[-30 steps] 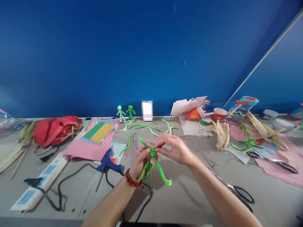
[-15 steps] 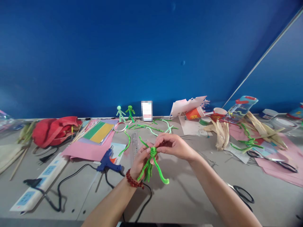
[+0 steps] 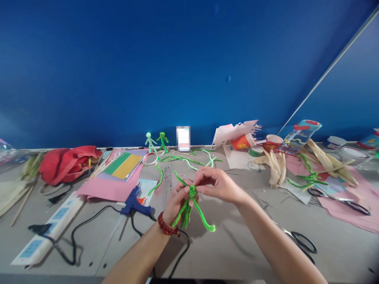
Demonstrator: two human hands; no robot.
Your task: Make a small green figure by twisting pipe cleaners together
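Between my two hands is a bright green pipe cleaner figure [image 3: 192,192], with a coiled knot at its upper part and several loose strands hanging below. My left hand [image 3: 178,197], with a red bead bracelet at the wrist, is closed around its left side. The thumb and fingertips of my right hand [image 3: 216,183] pinch the figure at the top right of the knot. One long strand curves out to the lower right, and a short one sticks up at the upper left. Part of the figure is hidden behind my left fingers.
Left lie a blue glue gun [image 3: 135,203] with its cable, a white power strip [image 3: 50,232] and pink paper [image 3: 111,189]. A clear ruler [image 3: 168,179] lies behind my hands. Two small figures [image 3: 162,142] stand by the wall. Right are black-handled scissors [image 3: 303,242] and dried husks [image 3: 276,169].
The long lower-right strand has swung slightly outward to the right. Both hands stay almost in place, still holding the figure.
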